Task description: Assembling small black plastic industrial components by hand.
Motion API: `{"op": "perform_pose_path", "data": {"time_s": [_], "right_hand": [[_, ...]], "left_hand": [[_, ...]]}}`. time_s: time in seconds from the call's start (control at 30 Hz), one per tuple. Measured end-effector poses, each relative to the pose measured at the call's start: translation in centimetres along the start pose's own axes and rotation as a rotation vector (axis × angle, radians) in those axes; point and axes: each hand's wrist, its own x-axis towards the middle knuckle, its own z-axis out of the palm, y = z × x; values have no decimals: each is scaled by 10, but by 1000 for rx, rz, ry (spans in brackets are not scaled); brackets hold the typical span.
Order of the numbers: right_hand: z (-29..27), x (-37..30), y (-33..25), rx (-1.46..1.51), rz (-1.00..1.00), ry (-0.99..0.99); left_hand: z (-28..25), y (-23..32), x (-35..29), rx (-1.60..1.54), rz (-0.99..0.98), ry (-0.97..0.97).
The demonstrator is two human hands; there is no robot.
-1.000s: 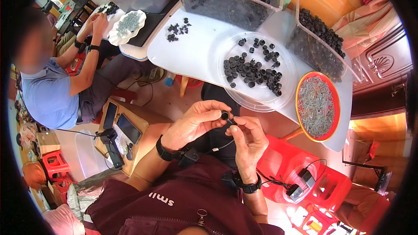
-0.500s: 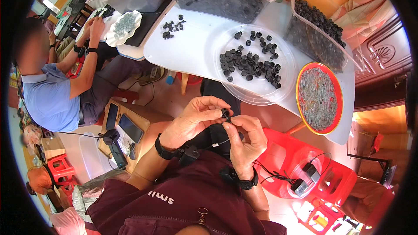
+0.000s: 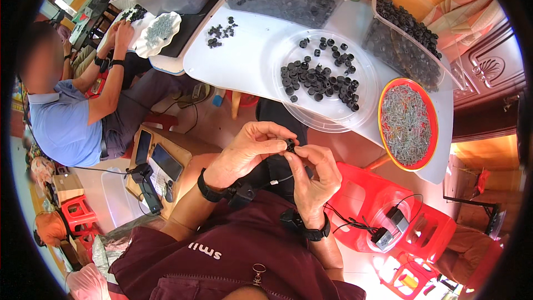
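Note:
My left hand [image 3: 248,151] pinches a small round black plastic part [image 3: 290,145] between thumb and index finger, in front of my chest. The fingertips of my right hand [image 3: 314,173] are pressed together at the part's right side; whether they also hold a separate small piece is hidden. Beyond my hands, a clear round tray [image 3: 363,100] on the white table carries many loose black caps [image 3: 319,80]. To its right, a red dish with a yellow rim [image 3: 382,115] holds a heap of thin, shiny metal pins [image 3: 408,128].
Clear bins [image 3: 277,3] full of black parts line the table's [image 3: 250,61] far side. A few small black pieces [image 3: 221,32] lie at its left. At left, another person [image 3: 72,116] works beside a white scalloped dish [image 3: 145,50]. Red stools [image 3: 355,189] with chargers stand at my right.
My right fingertips have come closer to my left ones, closing around the black part so less of it shows. The table's contents stay put.

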Motion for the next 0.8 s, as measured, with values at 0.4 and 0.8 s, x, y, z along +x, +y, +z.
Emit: {"op": "perform_pose_path", "data": {"time_s": [0.4, 0.8], "right_hand": [[0, 3, -4, -72, -92, -14], [6, 1, 2, -56, -143, -23]], "left_hand": [[1, 2, -1, 214, 157, -31], [-4, 0, -2, 124, 145, -17]]}}
